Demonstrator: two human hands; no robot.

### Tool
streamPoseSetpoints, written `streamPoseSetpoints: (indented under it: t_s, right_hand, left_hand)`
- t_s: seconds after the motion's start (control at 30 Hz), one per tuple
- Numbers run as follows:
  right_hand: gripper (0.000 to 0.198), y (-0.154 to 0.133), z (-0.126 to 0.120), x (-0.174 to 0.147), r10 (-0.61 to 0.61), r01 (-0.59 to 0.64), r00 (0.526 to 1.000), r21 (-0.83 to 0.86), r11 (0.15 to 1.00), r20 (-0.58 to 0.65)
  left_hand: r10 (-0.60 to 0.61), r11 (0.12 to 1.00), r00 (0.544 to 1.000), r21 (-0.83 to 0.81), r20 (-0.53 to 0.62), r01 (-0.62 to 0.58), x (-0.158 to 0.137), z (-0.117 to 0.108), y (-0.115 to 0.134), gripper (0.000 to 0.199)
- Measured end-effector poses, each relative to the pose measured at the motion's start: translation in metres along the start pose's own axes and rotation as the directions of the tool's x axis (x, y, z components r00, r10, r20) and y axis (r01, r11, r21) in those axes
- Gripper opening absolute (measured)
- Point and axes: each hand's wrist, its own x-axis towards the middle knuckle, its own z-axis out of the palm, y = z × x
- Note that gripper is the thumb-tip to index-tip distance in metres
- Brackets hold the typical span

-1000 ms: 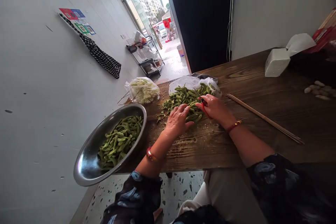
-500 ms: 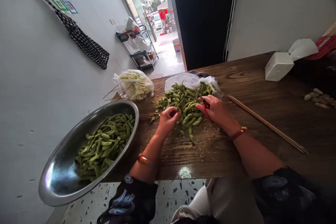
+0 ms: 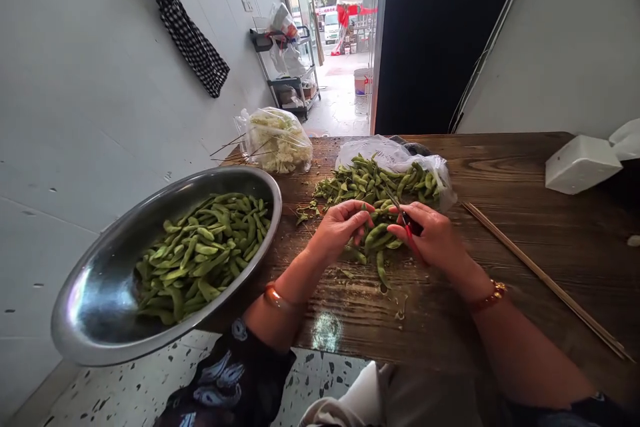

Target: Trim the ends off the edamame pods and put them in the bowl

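My left hand point(image 3: 345, 227) pinches a green edamame pod point(image 3: 365, 207) between thumb and fingers, just above the table. Red-handled scissors point(image 3: 411, 230) are in my right hand point(image 3: 429, 232), their dark blades pointing up and to the left over the pods. Both hands are close together at the near side of a pile of edamame pods point(image 3: 357, 177), which spills from a clear plastic bag point(image 3: 373, 147). A few loose pods lie under my hands. To the left, a large steel basin point(image 3: 95, 307) holds a heap of edamame pods point(image 3: 205, 253).
A plastic bag of cauliflower point(image 3: 280, 140) stands at the table's far left, with thin sticks beside it. Long wooden skewers point(image 3: 545, 277) lie on the right of the wooden table point(image 3: 505, 173). Beyond them is a white tissue pack point(image 3: 583, 163). A shelf cart point(image 3: 287, 73) stands by the doorway.
The view has turned, levelling the table. My left hand has risen to bring the pod closer to the scissors, which my right hand still holds.
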Motion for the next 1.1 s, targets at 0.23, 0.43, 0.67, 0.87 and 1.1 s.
streamPoseSetpoints:
  t_s: [0.23,0.43,0.67,0.87,1.1]
  right_hand:
    - [0.031,-0.013,0.004,-0.003,-0.017,0.024,0.989,-0.046,0.999,0.148]
    - [0.032,-0.014,0.008,-0.004,-0.002,0.001,0.989,0.006,1.000,0.145]
    - [0.030,-0.012,0.009,-0.003,0.001,-0.006,0.990,0.039,0.999,0.143]
    - [0.028,-0.014,0.006,-0.004,-0.002,0.015,0.984,-0.077,0.997,0.178]
    - [0.023,-0.013,0.010,-0.006,-0.001,0.035,0.981,-0.174,0.984,0.193]
  left_hand:
    - [0.063,0.989,0.998,0.134,0.013,-0.064,-0.002,0.006,-0.006,0.032]
    - [0.094,0.962,0.995,0.254,0.035,-0.100,-0.006,0.016,-0.007,0.021]
    - [0.048,0.949,0.996,0.309,0.070,-0.067,-0.007,0.016,-0.007,0.026]
    - [0.052,0.942,0.997,0.328,0.060,-0.069,-0.006,0.014,-0.007,0.029]
    - [0.085,0.897,0.995,0.431,0.044,-0.096,-0.004,0.015,-0.004,0.020]
